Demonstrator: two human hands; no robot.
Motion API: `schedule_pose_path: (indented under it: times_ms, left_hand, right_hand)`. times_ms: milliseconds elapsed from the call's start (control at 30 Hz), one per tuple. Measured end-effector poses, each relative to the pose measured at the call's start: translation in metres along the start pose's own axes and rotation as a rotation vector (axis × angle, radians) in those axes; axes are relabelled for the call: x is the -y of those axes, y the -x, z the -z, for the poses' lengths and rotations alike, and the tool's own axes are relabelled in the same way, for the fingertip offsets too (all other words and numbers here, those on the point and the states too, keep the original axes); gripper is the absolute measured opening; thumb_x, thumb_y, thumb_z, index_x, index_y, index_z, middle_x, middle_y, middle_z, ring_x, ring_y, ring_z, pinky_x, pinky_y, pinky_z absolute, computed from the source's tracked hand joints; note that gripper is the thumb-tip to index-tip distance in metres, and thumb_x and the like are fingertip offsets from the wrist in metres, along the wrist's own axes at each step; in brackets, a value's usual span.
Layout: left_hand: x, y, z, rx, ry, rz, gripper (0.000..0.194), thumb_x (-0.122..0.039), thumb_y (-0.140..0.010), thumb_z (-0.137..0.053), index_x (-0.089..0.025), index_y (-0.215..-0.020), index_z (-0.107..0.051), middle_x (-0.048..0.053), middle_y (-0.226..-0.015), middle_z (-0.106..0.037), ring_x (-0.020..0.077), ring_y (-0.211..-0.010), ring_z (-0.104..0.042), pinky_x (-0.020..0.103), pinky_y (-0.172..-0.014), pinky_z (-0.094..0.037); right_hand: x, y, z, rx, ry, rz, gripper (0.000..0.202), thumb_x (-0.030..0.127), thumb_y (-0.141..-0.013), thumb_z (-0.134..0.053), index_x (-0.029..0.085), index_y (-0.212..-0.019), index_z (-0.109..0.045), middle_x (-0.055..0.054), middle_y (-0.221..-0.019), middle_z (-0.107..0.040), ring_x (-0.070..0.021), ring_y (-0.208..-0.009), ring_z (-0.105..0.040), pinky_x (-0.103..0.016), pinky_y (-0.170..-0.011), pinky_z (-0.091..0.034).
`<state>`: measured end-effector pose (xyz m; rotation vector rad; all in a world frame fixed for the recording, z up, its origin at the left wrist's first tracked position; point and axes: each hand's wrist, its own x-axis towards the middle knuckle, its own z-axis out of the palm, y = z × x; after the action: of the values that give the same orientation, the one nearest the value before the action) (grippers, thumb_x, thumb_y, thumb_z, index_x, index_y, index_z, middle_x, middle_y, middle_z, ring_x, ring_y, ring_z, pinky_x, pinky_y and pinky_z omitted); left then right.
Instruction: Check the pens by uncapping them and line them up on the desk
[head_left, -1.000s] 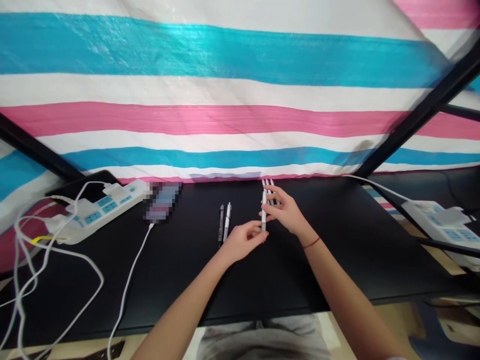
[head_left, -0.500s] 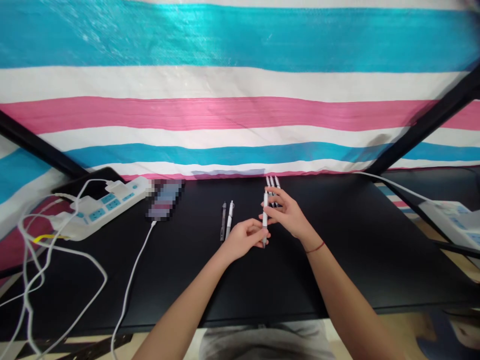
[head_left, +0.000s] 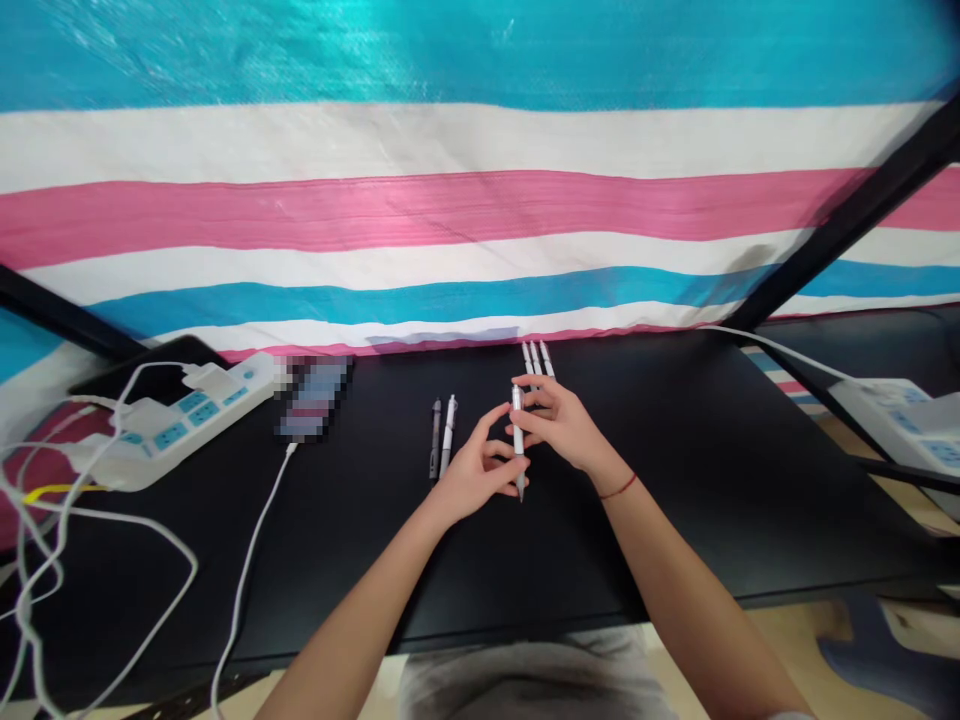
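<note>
A white pen (head_left: pixel 518 432) is held upright between my two hands, its grey tip pointing down toward me. My left hand (head_left: pixel 484 468) pinches it near the tip, thumb in front and forefinger raised along the barrel. My right hand (head_left: pixel 553 420) is closed on its upper part, with the thumb on the barrel and the forefinger at the top end. Behind my right hand, three white pens (head_left: pixel 536 358) lie side by side, their lower ends hidden by it. To the left of my left hand lie a dark pen (head_left: pixel 435 440) and another white pen (head_left: pixel 448 432).
A phone (head_left: pixel 315 398) with a blurred screen lies left on the black table (head_left: pixel 675 480), a white cable attached. Beyond it are a white power strip (head_left: pixel 199 420) and tangled white cables (head_left: pixel 176 530). Another power strip (head_left: pixel 892 405) is at right. A striped sheet (head_left: pixel 450 210) hangs behind.
The view has shifted slightly. My left forefinger has lifted and stretched up along the pen, and more of its tip shows below my left thumb. Both hands still hold the pen.
</note>
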<state>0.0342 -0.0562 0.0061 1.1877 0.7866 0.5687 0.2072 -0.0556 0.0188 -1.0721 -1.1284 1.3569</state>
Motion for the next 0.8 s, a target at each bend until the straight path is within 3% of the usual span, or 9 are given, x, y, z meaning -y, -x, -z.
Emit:
schedule_pose_path:
  times_ms: [167, 367, 800]
  left_hand:
    - [0.0021, -0.0021, 0.0020, -0.010, -0.008, -0.012, 0.075, -0.031, -0.080, -0.067, -0.033, -0.142, -0.025, 0.000, -0.085, -0.064, 0.0171, -0.077, -0.068, 0.030, -0.065, -0.058]
    - [0.0031, -0.0017, 0.0035, -0.022, 0.002, -0.017, 0.075, -0.030, -0.078, -0.069, -0.032, -0.141, -0.028, 0.000, -0.084, -0.063, 0.0167, -0.074, -0.068, 0.032, -0.065, -0.058]
    - [0.0037, -0.0018, 0.0040, -0.008, 0.002, -0.022, 0.079, -0.031, -0.078, -0.069, -0.033, -0.144, -0.025, 0.000, -0.084, -0.062, 0.0169, -0.076, -0.068, 0.033, -0.067, -0.058]
  right_hand:
    - [0.0015, 0.0017, -0.0022, -0.023, 0.009, 0.010, 0.045, 0.034, -0.072, -0.071, 0.024, -0.113, -0.054, -0.001, -0.089, -0.058, -0.0217, -0.079, -0.070, -0.030, -0.058, -0.059]
    - [0.0032, 0.0034, -0.0037, 0.024, -0.023, -0.032, 0.058, 0.033, -0.073, -0.071, 0.029, -0.124, -0.046, 0.001, -0.091, -0.058, -0.0210, -0.082, -0.070, -0.032, -0.063, -0.059]
    - [0.0027, 0.0031, -0.0041, 0.005, -0.014, 0.004, 0.048, 0.033, -0.071, -0.072, 0.024, -0.115, -0.054, 0.000, -0.086, -0.062, -0.0219, -0.076, -0.071, -0.032, -0.060, -0.059]
